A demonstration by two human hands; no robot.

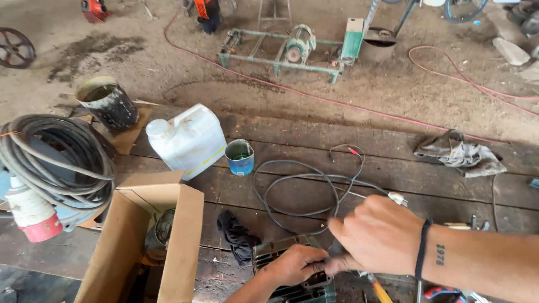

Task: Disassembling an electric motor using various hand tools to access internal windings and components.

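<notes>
My left hand [296, 264] rests on top of a dark green finned motor housing [281, 252] at the bottom middle, fingers curled on it. My right hand [379, 235] comes in from the right, with a black band on its wrist, and is closed on a tool with a yellow handle [380, 290] pressed against the motor; the tool's tip is hidden. A black cable [292, 191] loops on the wooden platform just beyond both hands and ends in thin red-tipped leads [352, 150].
An open cardboard box [168, 235] with another motor stands at left. Nearby are a white jerrycan [188, 140], a blue can [240, 157], a black rag [236, 235], a grey cloth [457, 152], a coiled cable [53, 157] and a dark bucket [108, 102]. A green machine frame [292, 53] stands beyond.
</notes>
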